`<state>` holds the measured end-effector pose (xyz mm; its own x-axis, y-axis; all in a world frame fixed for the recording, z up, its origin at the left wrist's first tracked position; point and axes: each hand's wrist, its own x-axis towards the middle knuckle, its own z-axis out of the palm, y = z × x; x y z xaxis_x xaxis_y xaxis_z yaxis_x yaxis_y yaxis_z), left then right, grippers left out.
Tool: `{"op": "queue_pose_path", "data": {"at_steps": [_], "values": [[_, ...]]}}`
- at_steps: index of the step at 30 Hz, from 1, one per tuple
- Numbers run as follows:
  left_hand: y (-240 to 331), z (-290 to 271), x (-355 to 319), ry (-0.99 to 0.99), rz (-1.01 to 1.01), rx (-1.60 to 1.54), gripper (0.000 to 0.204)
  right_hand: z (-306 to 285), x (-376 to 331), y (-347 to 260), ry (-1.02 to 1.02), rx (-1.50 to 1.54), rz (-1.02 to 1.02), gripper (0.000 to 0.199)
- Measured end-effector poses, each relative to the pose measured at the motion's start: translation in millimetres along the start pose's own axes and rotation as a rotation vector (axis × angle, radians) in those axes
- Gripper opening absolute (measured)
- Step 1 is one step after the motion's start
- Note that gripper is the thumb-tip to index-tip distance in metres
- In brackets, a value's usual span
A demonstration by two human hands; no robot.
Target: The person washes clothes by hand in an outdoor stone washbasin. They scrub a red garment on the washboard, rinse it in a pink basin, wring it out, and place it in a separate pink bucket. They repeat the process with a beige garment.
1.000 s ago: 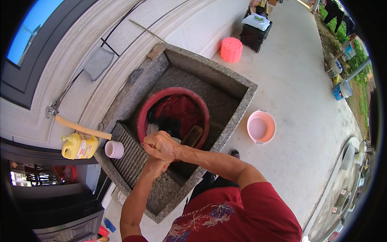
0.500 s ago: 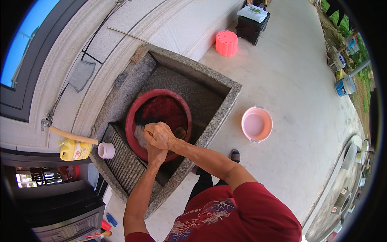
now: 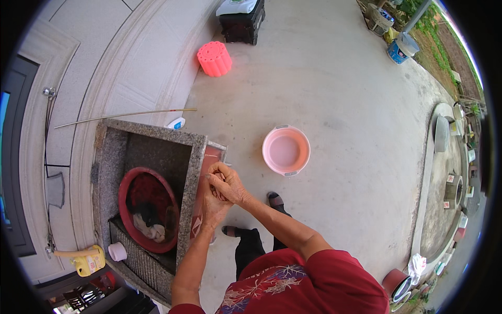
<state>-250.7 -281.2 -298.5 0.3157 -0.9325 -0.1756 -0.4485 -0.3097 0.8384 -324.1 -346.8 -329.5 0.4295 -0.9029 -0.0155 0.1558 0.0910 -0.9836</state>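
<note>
My right hand (image 3: 230,184) is closed over my left hand (image 3: 213,207), the two pressed together just past the right rim of the stone sink (image 3: 196,157). Whatever is between the fingers, if anything, is hidden. Inside the sink stands a dark red basin (image 3: 124,201) with dark and red cloth soaking in it. A pale grey cloth (image 3: 150,228) lies crumpled at the basin's near side, out of my hands. To the right, a pink basin (image 3: 265,149) sits on the floor.
A ribbed washboard (image 3: 141,266) forms the sink's near left part, with a pale cup (image 3: 117,251) and a yellow jug (image 3: 90,262) beside it. Along the wall lies a thin rod (image 3: 125,116). Farther off are a coral stool (image 3: 214,59) and a black box (image 3: 241,26).
Both clasped hands have come out of the red basin and over the sink's right rim. The grey cloth stays in the basin. My view has shifted toward the right.
</note>
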Motion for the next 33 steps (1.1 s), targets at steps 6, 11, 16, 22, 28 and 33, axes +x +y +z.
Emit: {"op": "queue_pose_path", "data": {"at_steps": [6,11,16,22,28,33], "values": [[-33.6,80.7,4.6,-0.057,-0.477,-0.37,0.04,-116.0,-44.2,70.3,0.233,0.224,0.397,0.051],[-108.1,118.5,-3.4,-0.073,-0.665,-0.391,0.033,-210.9,-109.1,236.3,0.691,0.251,0.922,0.05],[-183.0,140.5,-11.8,-0.05,-0.77,-0.443,0.035,-254.7,-135.9,387.8,0.902,0.515,1.121,0.065],[-233.1,151.9,-18.4,-0.148,-0.867,-0.334,0.037,-273.2,-109.5,510.0,1.099,0.783,1.009,0.086],[-261.2,161.9,-10.7,-0.242,-0.81,-0.283,0.051,-301.4,-80.2,559.9,1.175,0.805,0.909,0.053],[-224.3,163.0,-4.2,-0.254,-0.8,-0.35,0.05,-328.0,-21.9,470.5,1.16,0.619,0.429,0.024]]}}
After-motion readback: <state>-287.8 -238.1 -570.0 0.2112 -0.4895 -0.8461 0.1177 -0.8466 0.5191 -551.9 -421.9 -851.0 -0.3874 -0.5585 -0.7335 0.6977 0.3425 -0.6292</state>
